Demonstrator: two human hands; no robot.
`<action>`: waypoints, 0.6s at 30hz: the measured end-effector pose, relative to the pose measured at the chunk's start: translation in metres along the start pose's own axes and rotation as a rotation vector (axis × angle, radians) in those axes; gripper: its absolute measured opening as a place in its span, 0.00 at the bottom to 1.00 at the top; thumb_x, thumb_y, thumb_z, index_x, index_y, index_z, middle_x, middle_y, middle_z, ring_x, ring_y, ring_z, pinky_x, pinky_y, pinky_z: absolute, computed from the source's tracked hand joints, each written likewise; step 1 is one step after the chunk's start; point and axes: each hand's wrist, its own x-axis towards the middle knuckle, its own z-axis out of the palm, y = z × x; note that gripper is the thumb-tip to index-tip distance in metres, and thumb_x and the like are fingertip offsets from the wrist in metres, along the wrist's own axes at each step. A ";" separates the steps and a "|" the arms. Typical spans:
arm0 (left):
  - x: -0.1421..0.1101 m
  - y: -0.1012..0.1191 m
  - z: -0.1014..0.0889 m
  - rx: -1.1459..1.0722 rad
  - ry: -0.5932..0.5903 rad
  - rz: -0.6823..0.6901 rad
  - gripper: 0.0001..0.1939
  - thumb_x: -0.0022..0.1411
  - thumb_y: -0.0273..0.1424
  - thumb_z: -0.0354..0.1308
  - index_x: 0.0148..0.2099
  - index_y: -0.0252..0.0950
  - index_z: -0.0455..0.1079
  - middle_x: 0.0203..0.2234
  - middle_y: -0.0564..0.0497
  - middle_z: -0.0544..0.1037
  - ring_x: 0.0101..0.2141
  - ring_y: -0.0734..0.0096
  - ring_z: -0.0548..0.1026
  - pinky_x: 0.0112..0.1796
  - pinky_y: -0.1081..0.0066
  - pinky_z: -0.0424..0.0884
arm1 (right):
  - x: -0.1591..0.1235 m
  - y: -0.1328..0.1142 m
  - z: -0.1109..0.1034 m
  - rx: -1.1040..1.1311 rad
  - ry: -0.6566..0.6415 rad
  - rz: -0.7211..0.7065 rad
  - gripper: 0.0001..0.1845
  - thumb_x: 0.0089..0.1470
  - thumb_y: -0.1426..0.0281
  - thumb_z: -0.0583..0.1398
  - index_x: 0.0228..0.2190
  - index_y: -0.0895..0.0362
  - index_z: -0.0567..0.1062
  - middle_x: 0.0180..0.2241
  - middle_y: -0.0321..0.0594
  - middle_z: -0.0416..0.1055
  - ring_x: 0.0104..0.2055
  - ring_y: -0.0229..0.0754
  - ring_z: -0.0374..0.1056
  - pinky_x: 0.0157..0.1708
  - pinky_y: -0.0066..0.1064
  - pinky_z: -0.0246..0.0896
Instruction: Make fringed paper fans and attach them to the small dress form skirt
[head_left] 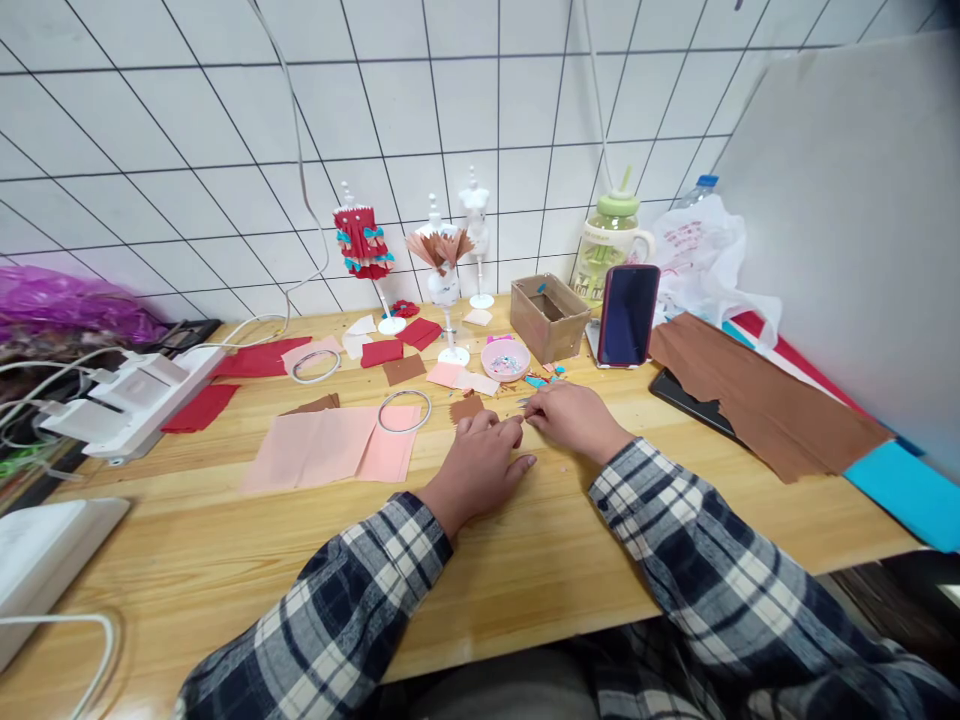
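My left hand (480, 465) rests on the wooden table (225, 560) with its fingers curled, the fingertips on a small brown paper piece (466, 408). My right hand (571, 417) lies just beside it, fingers pinched on a thin metal tool (524, 402), probably tweezers or small scissors. The two hands meet over the brown piece. Both arms wear plaid sleeves. What lies under the left fingertips is hidden.
Pink paper sheets (330, 447) with a tape ring (404, 411) lie to the left. Behind stand a pink bowl (505, 359), a cardboard box (549, 317), a phone (627, 315), three mini mannequins (444, 262) and a green bottle (609, 245). Large brown paper (757, 395) is at right, a power strip (135, 395) at left.
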 end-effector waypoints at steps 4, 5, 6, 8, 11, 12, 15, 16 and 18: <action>-0.003 -0.003 -0.002 -0.010 0.034 0.020 0.12 0.65 0.40 0.53 0.46 0.38 0.67 0.49 0.45 0.76 0.50 0.53 0.66 0.47 0.53 0.60 | 0.001 0.001 -0.002 0.005 -0.024 0.035 0.11 0.59 0.64 0.57 0.34 0.49 0.80 0.38 0.38 0.78 0.43 0.44 0.71 0.36 0.31 0.57; -0.004 -0.005 -0.004 -0.008 0.061 0.014 0.12 0.65 0.39 0.53 0.45 0.39 0.68 0.51 0.45 0.75 0.51 0.53 0.65 0.48 0.53 0.60 | 0.001 0.001 -0.002 0.011 -0.025 0.043 0.11 0.59 0.64 0.57 0.35 0.49 0.80 0.38 0.38 0.78 0.43 0.44 0.71 0.36 0.31 0.57; -0.006 -0.008 -0.007 -0.005 0.093 0.003 0.11 0.65 0.39 0.53 0.45 0.39 0.68 0.53 0.45 0.74 0.52 0.53 0.65 0.48 0.53 0.61 | 0.001 0.001 -0.002 0.016 -0.025 0.051 0.11 0.58 0.64 0.57 0.35 0.50 0.80 0.38 0.38 0.78 0.43 0.44 0.71 0.35 0.31 0.57; -0.012 -0.017 -0.013 -0.003 0.161 -0.040 0.10 0.66 0.37 0.52 0.44 0.39 0.69 0.50 0.45 0.76 0.49 0.55 0.67 0.48 0.55 0.62 | 0.001 0.001 -0.003 0.028 -0.024 0.064 0.10 0.58 0.64 0.57 0.34 0.50 0.79 0.38 0.38 0.78 0.42 0.44 0.71 0.35 0.30 0.56; -0.021 -0.039 -0.021 0.032 0.190 -0.119 0.13 0.68 0.37 0.48 0.44 0.39 0.72 0.38 0.46 0.79 0.43 0.55 0.71 0.44 0.56 0.64 | 0.000 0.004 -0.003 0.071 -0.010 0.092 0.08 0.57 0.64 0.59 0.36 0.51 0.77 0.37 0.37 0.78 0.40 0.42 0.71 0.33 0.30 0.56; -0.023 -0.046 -0.022 0.035 0.178 -0.126 0.14 0.68 0.36 0.47 0.46 0.39 0.72 0.37 0.45 0.79 0.41 0.56 0.72 0.44 0.57 0.65 | 0.000 0.004 -0.004 0.094 0.001 0.103 0.09 0.56 0.63 0.60 0.38 0.51 0.76 0.36 0.36 0.77 0.39 0.42 0.71 0.33 0.30 0.56; -0.025 -0.061 -0.020 -0.021 0.198 -0.117 0.15 0.67 0.31 0.47 0.49 0.39 0.73 0.40 0.46 0.79 0.42 0.58 0.73 0.46 0.59 0.66 | -0.002 0.000 -0.004 0.174 0.072 0.085 0.14 0.56 0.63 0.61 0.44 0.52 0.74 0.37 0.37 0.77 0.39 0.42 0.70 0.36 0.31 0.58; -0.025 -0.063 -0.018 -0.043 0.208 -0.116 0.15 0.67 0.30 0.48 0.50 0.39 0.73 0.41 0.46 0.79 0.43 0.59 0.73 0.46 0.59 0.67 | -0.002 -0.004 -0.004 0.199 0.110 0.046 0.15 0.57 0.63 0.60 0.46 0.53 0.74 0.39 0.39 0.76 0.42 0.43 0.69 0.39 0.32 0.59; -0.023 -0.063 -0.015 -0.090 0.207 -0.120 0.16 0.66 0.30 0.49 0.52 0.40 0.72 0.43 0.47 0.79 0.44 0.59 0.74 0.47 0.60 0.67 | -0.002 -0.017 -0.001 0.240 0.180 -0.082 0.18 0.59 0.64 0.58 0.50 0.54 0.72 0.46 0.43 0.75 0.49 0.46 0.66 0.48 0.36 0.59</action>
